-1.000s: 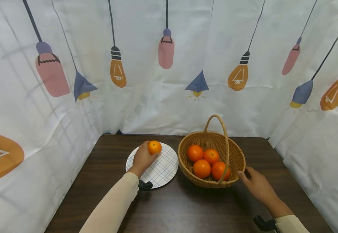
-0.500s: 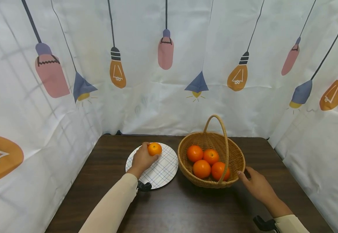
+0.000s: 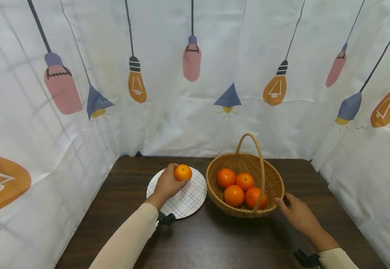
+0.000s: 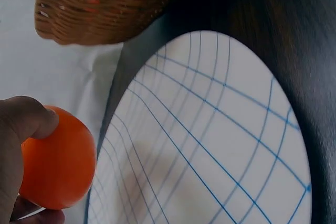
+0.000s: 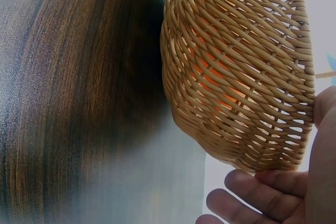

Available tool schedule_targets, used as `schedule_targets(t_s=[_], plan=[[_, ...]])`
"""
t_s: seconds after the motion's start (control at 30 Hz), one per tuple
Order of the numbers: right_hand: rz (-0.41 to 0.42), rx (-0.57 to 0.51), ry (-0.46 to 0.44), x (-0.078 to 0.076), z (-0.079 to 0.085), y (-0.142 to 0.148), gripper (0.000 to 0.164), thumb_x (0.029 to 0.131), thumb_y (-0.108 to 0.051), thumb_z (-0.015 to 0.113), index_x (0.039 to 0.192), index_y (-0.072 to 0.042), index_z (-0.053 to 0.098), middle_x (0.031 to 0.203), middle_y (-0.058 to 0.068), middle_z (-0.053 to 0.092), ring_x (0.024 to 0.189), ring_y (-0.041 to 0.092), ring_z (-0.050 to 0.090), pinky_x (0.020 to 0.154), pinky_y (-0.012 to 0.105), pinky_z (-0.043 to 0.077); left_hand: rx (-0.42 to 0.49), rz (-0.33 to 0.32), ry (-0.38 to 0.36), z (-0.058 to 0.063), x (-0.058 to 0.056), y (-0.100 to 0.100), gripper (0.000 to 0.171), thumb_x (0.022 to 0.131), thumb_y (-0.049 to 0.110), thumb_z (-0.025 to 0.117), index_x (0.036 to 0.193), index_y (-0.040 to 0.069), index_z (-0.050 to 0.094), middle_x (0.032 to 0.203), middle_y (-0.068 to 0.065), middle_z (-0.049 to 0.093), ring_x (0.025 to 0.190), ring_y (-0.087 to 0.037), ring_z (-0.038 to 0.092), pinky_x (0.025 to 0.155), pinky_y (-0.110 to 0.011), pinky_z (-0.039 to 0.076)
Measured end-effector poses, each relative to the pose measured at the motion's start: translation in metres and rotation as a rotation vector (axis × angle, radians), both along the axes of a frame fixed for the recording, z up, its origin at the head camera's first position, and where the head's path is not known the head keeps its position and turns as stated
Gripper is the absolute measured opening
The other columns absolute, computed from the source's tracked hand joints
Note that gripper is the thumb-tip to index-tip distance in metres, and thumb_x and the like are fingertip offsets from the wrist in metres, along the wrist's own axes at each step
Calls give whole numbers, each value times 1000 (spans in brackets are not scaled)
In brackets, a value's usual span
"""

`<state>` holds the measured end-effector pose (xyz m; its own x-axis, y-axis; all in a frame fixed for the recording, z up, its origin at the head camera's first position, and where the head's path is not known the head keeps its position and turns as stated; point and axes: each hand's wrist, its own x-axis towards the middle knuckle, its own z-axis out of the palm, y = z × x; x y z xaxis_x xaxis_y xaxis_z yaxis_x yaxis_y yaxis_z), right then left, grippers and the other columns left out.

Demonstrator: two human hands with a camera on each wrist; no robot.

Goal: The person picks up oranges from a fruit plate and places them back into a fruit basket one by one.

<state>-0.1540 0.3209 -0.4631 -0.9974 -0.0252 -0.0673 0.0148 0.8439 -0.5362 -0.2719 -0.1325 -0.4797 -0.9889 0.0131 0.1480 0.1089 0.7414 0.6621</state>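
Observation:
My left hand holds an orange over the far part of a round white plate with blue crossed lines. In the left wrist view the thumb lies on one side of the orange and fingertips show under it, above the plate. My right hand holds the right rim of a wicker basket, which has a tall arched handle. In the right wrist view the thumb is at the rim of the basket, with fingers against its side. Several oranges lie inside.
Plate and basket stand side by side on a dark wooden table, the basket to the right. White fabric printed with hanging lamps and bulbs surrounds the table at the back and both sides.
My left hand has moved slightly right with the orange over the plate. The right hand stays at the basket's rim, and the basket with its oranges stays in place.

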Motion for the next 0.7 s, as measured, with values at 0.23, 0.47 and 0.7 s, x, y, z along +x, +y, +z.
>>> schedule_targets(t_s=[0.23, 0.47, 0.7], plan=[[7, 1, 10, 0, -1, 1, 81, 106, -57, 41, 147, 13, 38, 139, 40, 49, 103, 43, 67, 83, 61, 54, 4, -41, 59, 14, 9, 8, 78, 80, 34, 85, 141, 5, 48, 129, -17, 60, 107, -33, 61, 94, -49, 51], [6, -1, 9, 1, -1, 1, 81, 106, -57, 41, 147, 13, 38, 139, 40, 49, 103, 42, 67, 83, 60, 54, -6, -76, 88, 24, 13, 13, 77, 81, 36, 84, 142, 5, 49, 132, -16, 60, 111, -32, 61, 96, -48, 50], [7, -2, 17, 1, -1, 0, 80, 106, -57, 41, 147, 13, 39, 138, 39, 50, 105, 45, 66, 84, 62, 53, -9, -104, 112, 38, 17, 18, 78, 81, 38, 84, 143, 6, 49, 135, -15, 59, 115, -31, 60, 98, -49, 49]])
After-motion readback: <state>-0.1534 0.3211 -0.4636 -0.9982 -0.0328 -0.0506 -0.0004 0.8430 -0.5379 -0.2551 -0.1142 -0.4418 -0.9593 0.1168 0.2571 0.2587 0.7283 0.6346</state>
